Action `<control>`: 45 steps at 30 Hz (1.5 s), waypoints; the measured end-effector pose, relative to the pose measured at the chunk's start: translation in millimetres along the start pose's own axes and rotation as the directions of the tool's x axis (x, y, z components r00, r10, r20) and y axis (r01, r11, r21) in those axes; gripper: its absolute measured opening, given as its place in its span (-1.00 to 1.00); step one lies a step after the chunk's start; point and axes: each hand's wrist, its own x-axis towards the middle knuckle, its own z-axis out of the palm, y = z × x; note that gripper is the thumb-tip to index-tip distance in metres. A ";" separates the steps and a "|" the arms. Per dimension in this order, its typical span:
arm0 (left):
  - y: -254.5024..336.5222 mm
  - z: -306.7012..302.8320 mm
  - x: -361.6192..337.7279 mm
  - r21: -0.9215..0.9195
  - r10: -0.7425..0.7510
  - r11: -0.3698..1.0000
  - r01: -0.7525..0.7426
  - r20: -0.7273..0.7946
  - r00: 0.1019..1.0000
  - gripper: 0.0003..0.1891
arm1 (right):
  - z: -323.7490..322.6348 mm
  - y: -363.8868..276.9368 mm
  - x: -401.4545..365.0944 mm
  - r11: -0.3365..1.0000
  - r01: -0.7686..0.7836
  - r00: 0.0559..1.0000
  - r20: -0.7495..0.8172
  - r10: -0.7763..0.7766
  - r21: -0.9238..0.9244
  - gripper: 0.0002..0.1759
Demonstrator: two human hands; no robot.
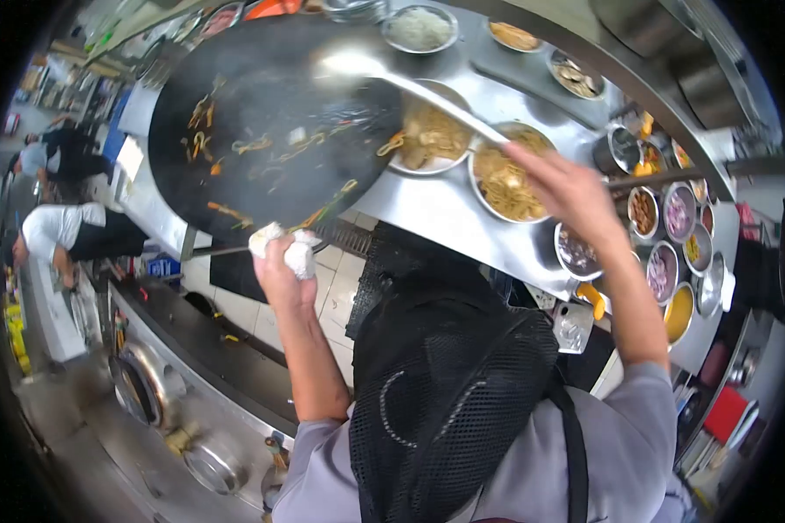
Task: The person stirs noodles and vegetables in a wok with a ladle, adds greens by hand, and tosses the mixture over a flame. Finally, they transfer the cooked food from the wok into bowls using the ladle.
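Observation:
A large black wok [262, 187] fills the upper left, with a few noodles and vegetable strips scattered over its inside. My left hand [286, 277] is closed on a folded white cloth [300, 256] at the wok's near edge. Part of the wok's grip is hidden under that cloth. In my right hand [571, 193], a long metal wok ladle [449, 106] reaches over the wok; its head is smeared by motion and glare. Below the ladle's handle stand two bowls of noodles, one bowl [423, 168] beside the wok and another bowl [513, 213] under my right hand.
Several ingredient bowls line the right side, including chopped onion [679, 212] and a yellow sauce [679, 315]. White shreds fill a bowl [420, 30] at the back. A co-worker in a white top [61, 228] stands left, beyond a metal counter [192, 366].

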 end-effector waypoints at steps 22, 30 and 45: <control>-32.6 17.8 -46.3 0.004 -0.213 0.975 0.223 0.315 0.925 -0.67 | 47.0 -90.4 -48.6 0.974 0.065 0.935 -0.353 0.016 0.217 -0.31; -36.6 25.3 -62.2 0.009 -0.188 0.980 0.197 0.352 0.917 -0.70 | 4.0 -21.1 -148.8 0.939 -0.051 0.999 -0.017 0.048 -0.339 -0.27; -31.0 33.1 -81.1 0.050 -0.147 0.989 0.140 0.202 0.968 -0.77 | 4.4 13.3 -171.6 0.968 0.138 0.989 0.087 -0.123 -0.207 -0.21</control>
